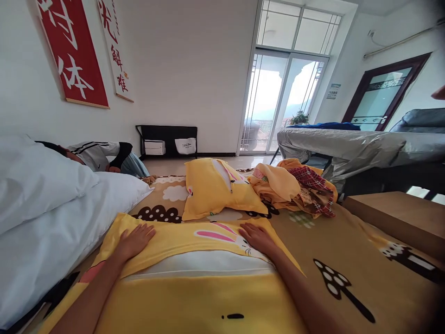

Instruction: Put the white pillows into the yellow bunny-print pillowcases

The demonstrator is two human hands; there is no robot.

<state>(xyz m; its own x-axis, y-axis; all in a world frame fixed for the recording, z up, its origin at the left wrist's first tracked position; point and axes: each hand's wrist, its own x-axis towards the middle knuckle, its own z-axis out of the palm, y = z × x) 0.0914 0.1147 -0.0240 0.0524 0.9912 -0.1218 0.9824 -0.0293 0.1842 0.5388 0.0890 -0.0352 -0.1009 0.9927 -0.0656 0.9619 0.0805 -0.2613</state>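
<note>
A yellow pillowcase with a pink-eared rabbit print lies in front of me on the bed, with a white pillow showing in its opening. My left hand rests flat on the left part of the case, fingers spread. Flat on the right part, beside the rabbit print, lies my right hand. Neither hand holds anything.
A second yellow pillow lies further back. A heap of yellow and plaid cloth sits to its right. White pillows are stacked at left, a person lying behind them. A wooden table stands at right beside a covered sofa.
</note>
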